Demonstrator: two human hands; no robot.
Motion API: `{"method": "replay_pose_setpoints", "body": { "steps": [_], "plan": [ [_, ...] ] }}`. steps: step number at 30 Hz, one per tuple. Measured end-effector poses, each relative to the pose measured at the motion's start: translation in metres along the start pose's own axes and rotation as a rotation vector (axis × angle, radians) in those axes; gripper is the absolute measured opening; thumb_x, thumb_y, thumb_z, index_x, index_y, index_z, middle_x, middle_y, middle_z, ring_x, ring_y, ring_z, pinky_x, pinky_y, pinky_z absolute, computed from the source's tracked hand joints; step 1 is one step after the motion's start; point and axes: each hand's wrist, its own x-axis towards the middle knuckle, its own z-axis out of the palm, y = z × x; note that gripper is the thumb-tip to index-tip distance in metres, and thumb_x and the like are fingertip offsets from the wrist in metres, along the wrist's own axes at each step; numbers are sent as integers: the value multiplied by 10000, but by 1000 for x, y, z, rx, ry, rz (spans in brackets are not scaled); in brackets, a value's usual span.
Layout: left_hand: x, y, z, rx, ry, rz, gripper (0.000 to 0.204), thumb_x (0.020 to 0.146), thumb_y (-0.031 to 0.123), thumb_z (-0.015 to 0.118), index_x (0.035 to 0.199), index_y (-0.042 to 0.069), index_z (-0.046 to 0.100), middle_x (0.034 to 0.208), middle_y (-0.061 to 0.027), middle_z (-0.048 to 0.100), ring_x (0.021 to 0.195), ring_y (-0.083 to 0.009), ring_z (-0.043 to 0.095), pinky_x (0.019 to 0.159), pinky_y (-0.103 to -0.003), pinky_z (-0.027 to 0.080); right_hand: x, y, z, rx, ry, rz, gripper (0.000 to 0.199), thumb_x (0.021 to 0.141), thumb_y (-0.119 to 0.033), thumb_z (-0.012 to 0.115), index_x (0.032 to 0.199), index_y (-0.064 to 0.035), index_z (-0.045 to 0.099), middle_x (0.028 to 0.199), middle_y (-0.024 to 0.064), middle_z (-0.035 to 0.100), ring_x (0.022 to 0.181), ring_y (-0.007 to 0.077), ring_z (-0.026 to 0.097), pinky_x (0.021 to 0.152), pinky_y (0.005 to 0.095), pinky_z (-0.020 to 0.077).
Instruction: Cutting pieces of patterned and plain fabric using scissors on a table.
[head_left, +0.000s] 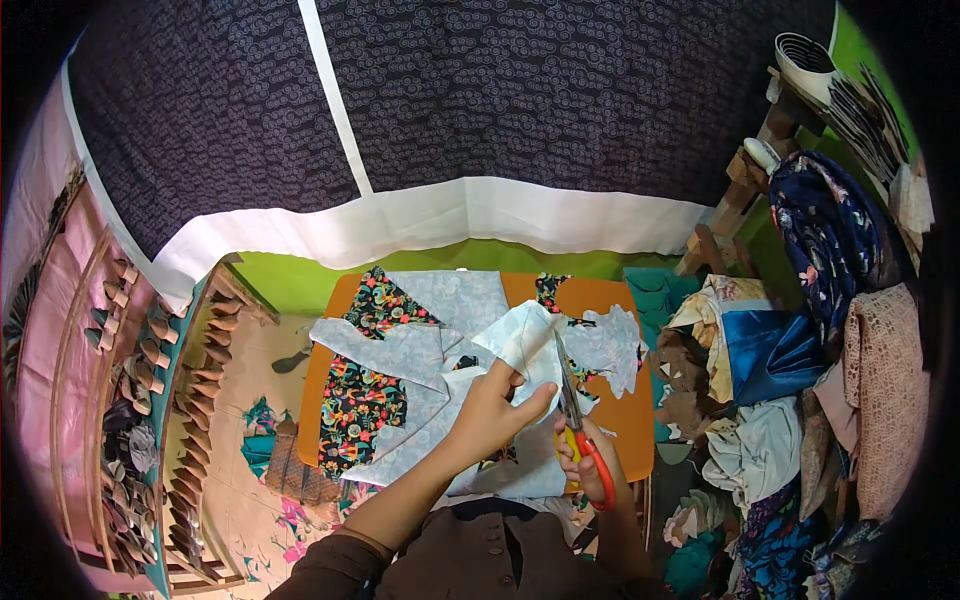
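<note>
My left hand grips a pale whitish piece of fabric, raised over the table with the thumb stretched toward the scissors. In my right hand are scissors with red and yellow handles, their blades pointing away from me along the right edge of the pale piece. Whether the blades are parted is hard to make out. Below lies a black floral fabric, partly folded over to its light grey-blue back. A cut scrap with ragged edges rests to the right of the scissors.
The orange table has rounded corners. A rack of shoe-shaped forms stands at the left. Heaped cloth and a dark blue floral fabric crowd the right side. Fabric scraps lie on the floor. A dark patterned curtain hangs beyond the table.
</note>
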Motion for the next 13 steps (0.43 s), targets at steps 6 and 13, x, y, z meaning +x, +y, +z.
{"method": "replay_pose_setpoints", "body": {
  "steps": [6, 13],
  "plan": [
    [-1, -4, -2, 25, -12, 32, 593, 720, 199, 640, 1238, 58, 387, 586, 15, 377, 484, -50, 338, 445, -212, 284, -2, -1, 2, -40, 8, -43, 900, 535, -687, 619, 1104, -40, 357, 785, -17, 373, 571, 17, 342, 479, 127, 255],
    [-3, 4, -3, 51, -117, -67, 619, 727, 206, 637, 1262, 70, 357, 589, 12, 409, 489, -60, 356, 455, -216, 295, 3, 10, -10, -11, -127, -162, 746, 712, -548, 584, 1144, -1, 320, 795, -14, 343, 643, 43, 339, 554, 148, 304]
  ]
}}
